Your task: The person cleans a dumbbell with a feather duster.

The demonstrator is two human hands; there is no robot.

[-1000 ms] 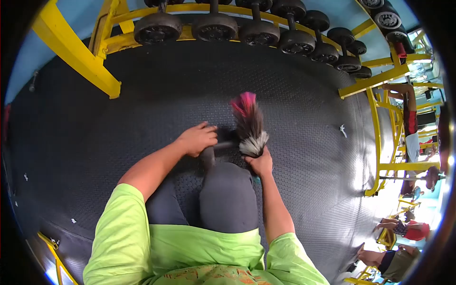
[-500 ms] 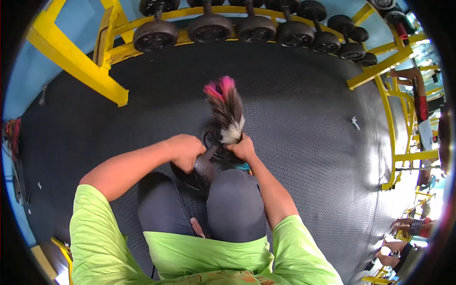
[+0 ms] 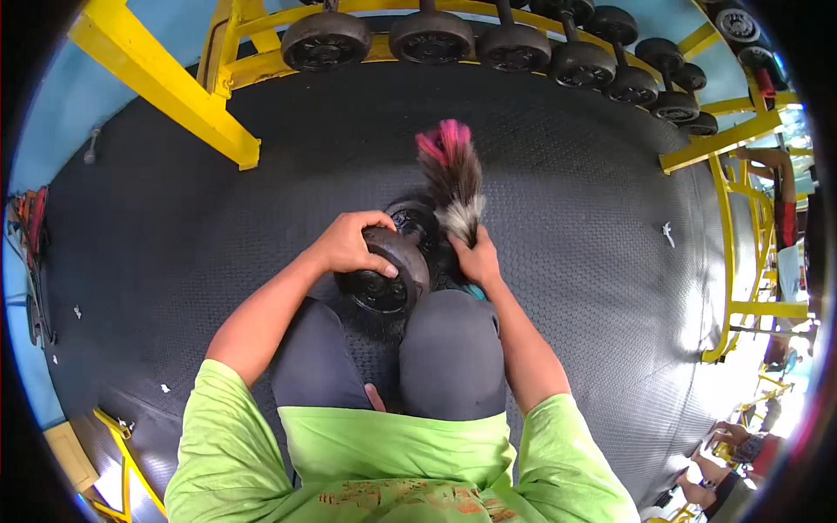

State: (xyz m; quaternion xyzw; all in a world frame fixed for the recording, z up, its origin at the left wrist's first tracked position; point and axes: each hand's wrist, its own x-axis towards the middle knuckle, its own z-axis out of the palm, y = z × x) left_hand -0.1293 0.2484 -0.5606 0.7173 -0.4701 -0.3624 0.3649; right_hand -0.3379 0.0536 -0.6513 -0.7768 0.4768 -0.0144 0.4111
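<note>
A dark dumbbell [image 3: 403,247] rests on the black floor just in front of my knees. My left hand [image 3: 353,244] grips the rim of its nearer round head, thumb on the near side and fingers over the top. In my right hand [image 3: 475,257] is a feather duster [image 3: 453,179], held close to its white feathers, its pink tip pointing away from me. The duster is beside the dumbbell's farther head. Part of a teal thing [image 3: 473,291] shows below my right hand, by my knee.
A yellow rack [image 3: 166,83] holds several dumbbells [image 3: 432,39] across the back. Small white scraps [image 3: 668,234] lie on the black mat [image 3: 593,227]. Yellow gym frames [image 3: 728,261] and other people [image 3: 785,209] are at the right. Another yellow frame [image 3: 126,462] stands lower left.
My left hand has shifted from the dumbbell's handle side onto its nearer head, and opened wider around it. The duster is more upright. The whole view has shifted.
</note>
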